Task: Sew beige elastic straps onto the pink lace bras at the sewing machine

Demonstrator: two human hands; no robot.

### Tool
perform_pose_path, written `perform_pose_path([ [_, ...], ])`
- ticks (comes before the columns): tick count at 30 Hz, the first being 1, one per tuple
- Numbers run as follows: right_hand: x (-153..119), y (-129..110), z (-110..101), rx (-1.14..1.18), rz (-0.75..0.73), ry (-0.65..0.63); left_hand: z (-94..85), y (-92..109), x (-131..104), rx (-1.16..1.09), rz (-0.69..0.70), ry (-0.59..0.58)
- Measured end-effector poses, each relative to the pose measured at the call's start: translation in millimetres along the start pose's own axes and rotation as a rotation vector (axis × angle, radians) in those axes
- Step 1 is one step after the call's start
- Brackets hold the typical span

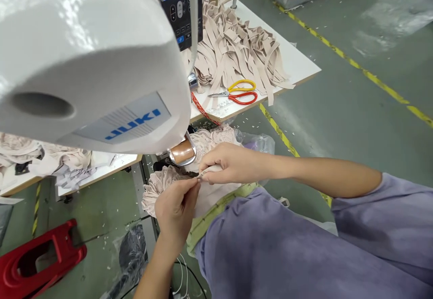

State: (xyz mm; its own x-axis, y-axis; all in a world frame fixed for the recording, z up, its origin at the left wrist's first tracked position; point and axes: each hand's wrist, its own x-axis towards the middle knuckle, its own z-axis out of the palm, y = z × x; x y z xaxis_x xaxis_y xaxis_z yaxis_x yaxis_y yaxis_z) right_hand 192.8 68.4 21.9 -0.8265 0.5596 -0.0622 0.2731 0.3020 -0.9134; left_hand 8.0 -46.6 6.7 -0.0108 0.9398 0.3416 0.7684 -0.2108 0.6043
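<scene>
My left hand (pixel 177 204) is closed, its thumb and finger pinching the edge of a beige fabric piece just in front of the sewing machine. Touching it at the fingertips, my right hand (pixel 230 163) grips the same fabric, a pale folded bit showing between its fingers. Gathered beige lace fabric (pixel 162 184) bunches to the left of my hands, and more lace (pixel 216 136) lies behind them. The white sewing machine head (pixel 101 64) fills the upper left, with a brown and metal part (pixel 182 151) just beyond my fingers.
Beige strips (pixel 237 46) are heaped on a white table (pixel 301 66), near scissors (pixel 241 92) with yellow and red handles. A control panel (pixel 181 15) stands behind the machine. More fabric (pixel 67 157) lies at left, above a red stool (pixel 43 258). Yellow-black tape (pixel 338 51) crosses the floor.
</scene>
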Motion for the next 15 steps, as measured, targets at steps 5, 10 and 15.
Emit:
perform_pose_path([
  [5,0,2,-5,0.088,0.045,-0.107,1.1,-4,-2,-0.050,0.038,-0.030],
  [10,2,10,-4,0.125,0.050,-0.142,-2.8,-8,5,-0.056,-0.032,-0.137],
  [15,1,13,0,0.137,0.068,-0.134,-6.0,-14,14,0.029,0.001,-0.376],
])
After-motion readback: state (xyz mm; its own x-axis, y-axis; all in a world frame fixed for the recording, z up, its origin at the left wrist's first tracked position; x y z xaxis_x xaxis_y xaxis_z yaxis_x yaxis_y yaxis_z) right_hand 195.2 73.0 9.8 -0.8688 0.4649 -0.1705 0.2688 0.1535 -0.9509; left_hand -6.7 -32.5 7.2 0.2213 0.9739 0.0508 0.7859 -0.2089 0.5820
